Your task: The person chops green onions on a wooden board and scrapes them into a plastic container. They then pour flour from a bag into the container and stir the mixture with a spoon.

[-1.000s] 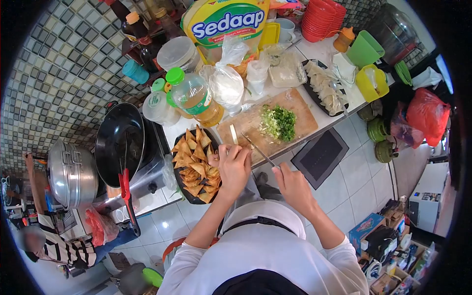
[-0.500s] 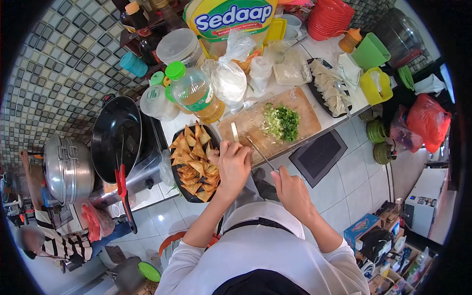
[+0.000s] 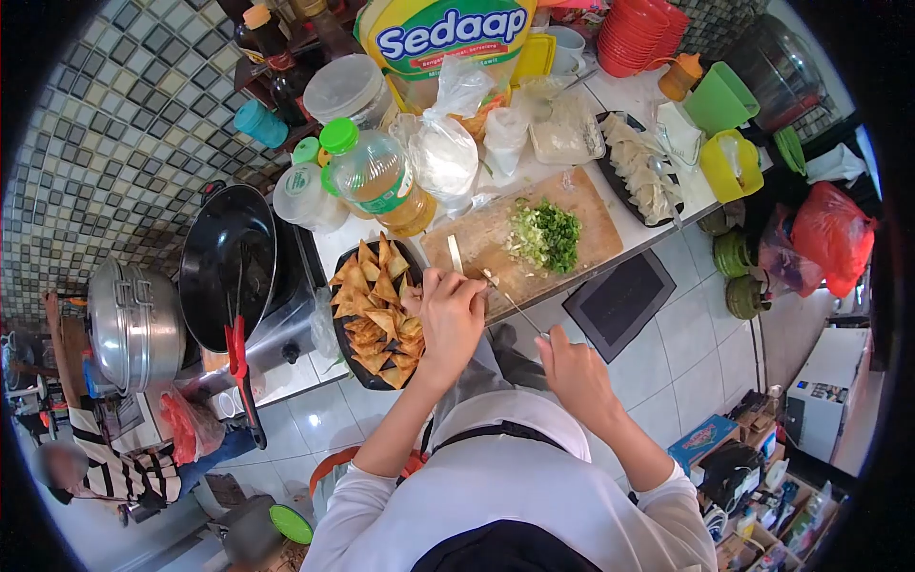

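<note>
My left hand [image 3: 451, 313] rests at the near left part of the wooden cutting board [image 3: 591, 205], its fingers curled together. A pale, narrow stalk [image 3: 455, 254] sticks out beyond the fingertips; its lower end is hidden by them. My right hand [image 3: 578, 374] grips the handle of a knife [image 3: 519, 312], whose blade points up and left over the board's near edge. At the blade tip, close to my left fingers, lies a small whitish piece [image 3: 489, 276]. Chopped green onion [image 3: 548, 236], white and green bits, is heaped on the board's right half.
Fried folded pastries [image 3: 383, 315] fill a black plate left of the board. Behind stand an oil bottle [image 3: 376, 181] and a bag of white powder [image 3: 443, 157]. Uncooked dumplings [image 3: 640, 172] lie on a tray at right. A wok [image 3: 227, 276] sits far left; another person [image 3: 124, 462] is beyond.
The knife tip has shifted slightly toward my left fingers, and a small whitish piece now shows there. My right hand has moved a little right and down. The pale stalk stays nearly in place.
</note>
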Demonstrator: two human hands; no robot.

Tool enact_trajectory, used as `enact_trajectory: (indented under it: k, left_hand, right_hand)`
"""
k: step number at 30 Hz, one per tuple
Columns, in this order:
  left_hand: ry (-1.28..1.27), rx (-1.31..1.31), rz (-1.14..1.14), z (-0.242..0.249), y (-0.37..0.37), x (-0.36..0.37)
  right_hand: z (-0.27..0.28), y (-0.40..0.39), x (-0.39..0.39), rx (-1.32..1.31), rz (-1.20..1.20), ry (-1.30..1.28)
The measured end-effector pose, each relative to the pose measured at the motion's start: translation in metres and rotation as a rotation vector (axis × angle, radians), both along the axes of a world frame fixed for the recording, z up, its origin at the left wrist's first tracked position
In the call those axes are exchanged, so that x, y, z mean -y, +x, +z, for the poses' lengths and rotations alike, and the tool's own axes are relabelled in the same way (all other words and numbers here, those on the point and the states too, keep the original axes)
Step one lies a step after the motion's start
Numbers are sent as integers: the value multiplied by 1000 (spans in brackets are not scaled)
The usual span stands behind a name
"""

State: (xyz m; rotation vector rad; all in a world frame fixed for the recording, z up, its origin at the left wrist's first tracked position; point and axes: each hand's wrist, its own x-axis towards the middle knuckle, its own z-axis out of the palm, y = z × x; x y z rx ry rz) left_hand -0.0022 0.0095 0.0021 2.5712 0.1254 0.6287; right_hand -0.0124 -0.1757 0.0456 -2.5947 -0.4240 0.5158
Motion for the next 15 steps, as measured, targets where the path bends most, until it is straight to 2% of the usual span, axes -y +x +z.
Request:
enact_trajectory:
  k: [6,15]
  left_hand:
    - [-39,-26,-10,4,2,-2]
    - [3,-10,-24,1,-8,-1]
  right_hand:
    - [-2,17,5,79,-30,35]
    - [-2,10,-5,-1,-67,203]
